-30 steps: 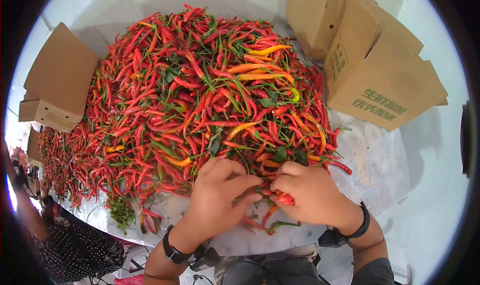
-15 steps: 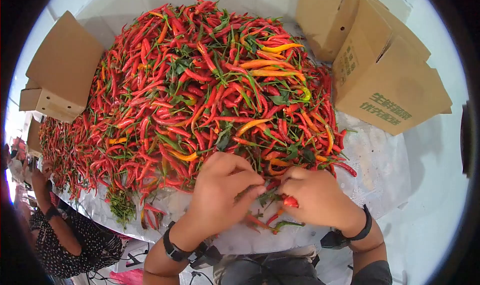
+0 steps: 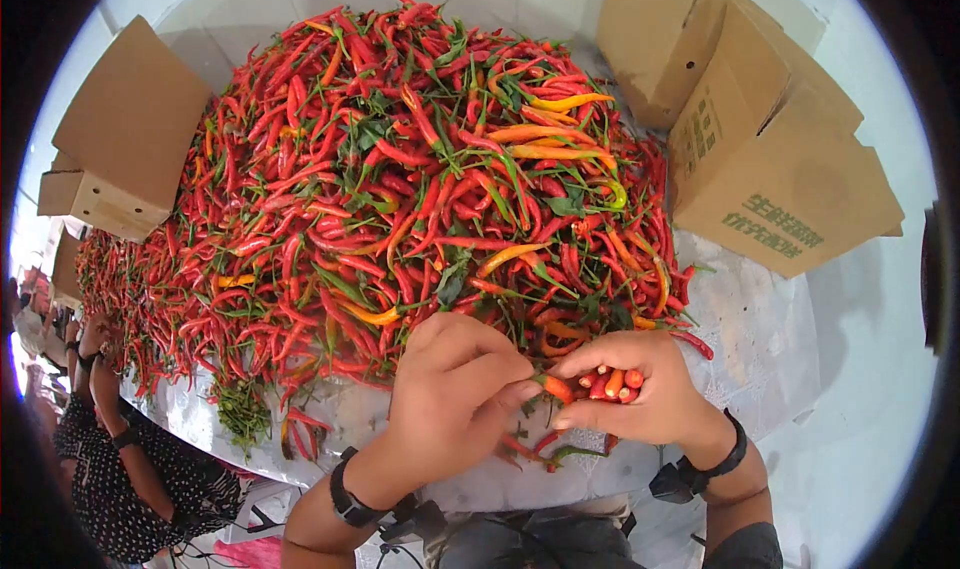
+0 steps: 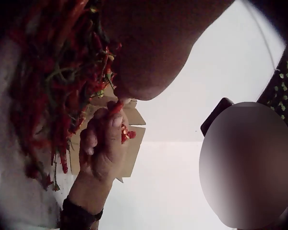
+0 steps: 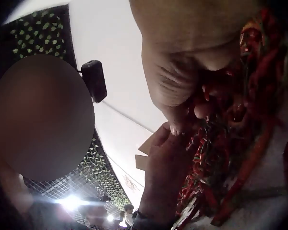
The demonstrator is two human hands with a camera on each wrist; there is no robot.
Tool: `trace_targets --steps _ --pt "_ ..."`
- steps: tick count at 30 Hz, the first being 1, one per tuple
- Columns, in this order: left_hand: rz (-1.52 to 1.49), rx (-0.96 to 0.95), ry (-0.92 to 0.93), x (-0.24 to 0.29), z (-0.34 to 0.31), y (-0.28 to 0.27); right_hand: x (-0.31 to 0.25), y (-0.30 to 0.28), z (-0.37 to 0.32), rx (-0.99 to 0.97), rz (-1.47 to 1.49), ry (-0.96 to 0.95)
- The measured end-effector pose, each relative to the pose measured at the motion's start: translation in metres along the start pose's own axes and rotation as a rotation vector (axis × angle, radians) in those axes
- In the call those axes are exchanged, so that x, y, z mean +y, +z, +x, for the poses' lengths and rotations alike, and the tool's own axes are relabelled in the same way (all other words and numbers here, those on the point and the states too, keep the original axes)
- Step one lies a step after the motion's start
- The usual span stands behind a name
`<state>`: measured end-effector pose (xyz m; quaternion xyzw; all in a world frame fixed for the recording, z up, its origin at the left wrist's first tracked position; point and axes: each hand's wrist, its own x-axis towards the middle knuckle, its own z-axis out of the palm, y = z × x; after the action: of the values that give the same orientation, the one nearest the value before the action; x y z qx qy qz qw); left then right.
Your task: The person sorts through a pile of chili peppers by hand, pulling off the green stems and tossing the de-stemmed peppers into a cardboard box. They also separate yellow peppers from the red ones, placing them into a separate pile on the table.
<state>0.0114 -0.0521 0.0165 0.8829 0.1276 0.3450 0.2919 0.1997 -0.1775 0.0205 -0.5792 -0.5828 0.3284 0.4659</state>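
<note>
Left hand [image 3: 450, 399]: thumb and finger pinch one slim orange-red chilli [image 3: 556, 388] at its green end, between the hands. Right hand [image 3: 668, 401]: fingers curled round a bunch of smooth red chillies [image 3: 614, 387]. Farther, we list a glossy red chilli heap [image 3: 330, 204]; brown cardboard boxes [image 3: 790, 169], contents hidden; a glaring white light [image 5: 72, 202], right wrist view only.

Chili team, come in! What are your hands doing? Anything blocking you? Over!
Left hand pinching one chili near its stem. Right hand gripping several chilies. Pile just beyond; nothing visibly blocking.
</note>
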Motion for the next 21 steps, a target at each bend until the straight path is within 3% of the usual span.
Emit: trace_targets --steps 4,10,13,21 --pt "-0.106 -0.027 -0.057 0.004 0.002 -0.002 0.004 0.004 0.002 0.063 -0.136 -0.177" --pt "-0.05 -0.081 0.019 0.002 0.0 0.004 0.001 0.007 0.0 0.032 -0.264 -0.249" --pt "-0.096 -0.148 -0.012 0.001 0.002 -0.001 0.001 0.005 0.001 -0.012 -0.219 -0.233" --pt "-0.558 -0.304 -0.058 -0.008 0.005 -0.012 -0.005 -0.006 -0.001 -0.168 0.069 -0.115"
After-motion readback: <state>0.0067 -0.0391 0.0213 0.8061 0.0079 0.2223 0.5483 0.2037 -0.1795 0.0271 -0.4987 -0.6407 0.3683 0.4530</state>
